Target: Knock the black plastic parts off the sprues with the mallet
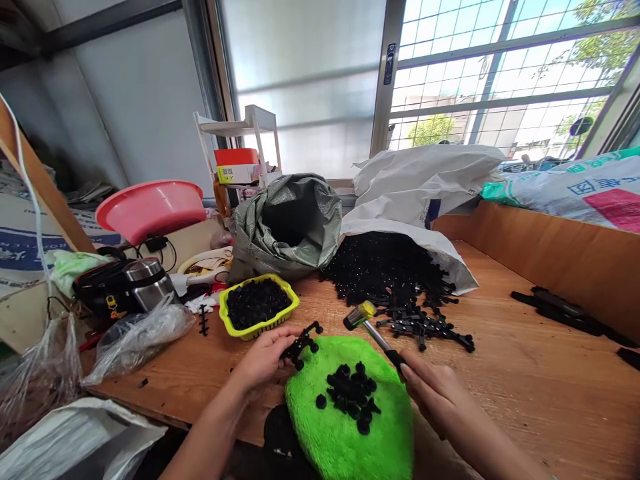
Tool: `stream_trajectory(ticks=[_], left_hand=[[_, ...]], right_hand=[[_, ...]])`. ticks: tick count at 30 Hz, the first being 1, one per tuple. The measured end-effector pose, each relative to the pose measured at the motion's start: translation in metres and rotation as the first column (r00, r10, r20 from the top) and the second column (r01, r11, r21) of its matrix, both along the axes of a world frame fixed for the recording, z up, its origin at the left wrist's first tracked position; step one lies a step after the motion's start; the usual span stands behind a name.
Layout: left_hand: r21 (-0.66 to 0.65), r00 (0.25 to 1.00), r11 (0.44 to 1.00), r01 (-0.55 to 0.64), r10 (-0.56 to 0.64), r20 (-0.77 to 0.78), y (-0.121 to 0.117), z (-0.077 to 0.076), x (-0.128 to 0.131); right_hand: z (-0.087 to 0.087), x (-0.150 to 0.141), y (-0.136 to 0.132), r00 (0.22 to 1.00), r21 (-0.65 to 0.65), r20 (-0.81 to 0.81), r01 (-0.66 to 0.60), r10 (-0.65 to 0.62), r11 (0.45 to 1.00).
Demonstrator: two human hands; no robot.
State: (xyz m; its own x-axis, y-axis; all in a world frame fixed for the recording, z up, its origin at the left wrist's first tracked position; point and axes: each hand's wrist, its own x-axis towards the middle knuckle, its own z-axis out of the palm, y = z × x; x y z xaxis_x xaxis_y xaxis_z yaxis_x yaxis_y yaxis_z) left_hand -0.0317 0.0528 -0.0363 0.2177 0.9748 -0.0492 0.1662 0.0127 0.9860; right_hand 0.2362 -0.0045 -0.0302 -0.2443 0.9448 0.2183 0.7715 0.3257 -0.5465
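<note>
My left hand [265, 360] is closed round a black plastic part [303, 345] with round knobs along it, held over the left edge of a bright green plush pad [320, 433]. In my right hand [433, 387] is a small mallet [379, 335], gripped by its black handle. Its head, one end yellow and the other dark, points up and away to the left, above the table. A heap of small black round pieces [350, 393] lies on the pad, with one piece [321, 401] apart on its left.
A yellow basket [294, 307] of small black pieces stands behind my left hand. Black parts [385, 267] spill from a white sack [463, 270] at the back. Beside it is an open grey-green sack [250, 227]. A thermos [150, 283] and plastic bag [145, 337] sit left.
</note>
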Motion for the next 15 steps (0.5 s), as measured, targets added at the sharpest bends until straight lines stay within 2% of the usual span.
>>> stream_trajectory(ticks=[1, 3, 10, 12, 15], left_hand=[[-0.069, 0.991, 0.997, -0.031, 0.04, 0.131, -0.004, 0.001, -0.004], [-0.142, 0.955, 0.988, -0.054, 0.093, 0.28, -0.012, 0.004, -0.009], [-0.27, 0.896, 0.962, -0.036, 0.15, 0.417, -0.024, 0.01, -0.001], [-0.307, 0.87, 0.952, 0.001, 0.151, 0.47, -0.025, 0.01, 0.003], [-0.34, 0.836, 0.94, 0.036, 0.158, 0.525, -0.026, 0.008, 0.006]], right_hand=[[-0.002, 0.004, -0.002, 0.999, 0.021, -0.034, 0.023, -0.022, 1.0], [-0.009, 0.014, -0.007, 0.993, 0.053, -0.085, 0.081, -0.077, 0.995], [-0.046, 0.046, -0.017, 0.954, 0.078, -0.184, 0.253, -0.236, 0.964], [-0.053, 0.051, -0.018, 0.945, 0.094, -0.221, 0.268, -0.242, 0.959], [-0.058, 0.053, -0.025, 0.95, 0.118, -0.25, 0.222, -0.187, 0.968]])
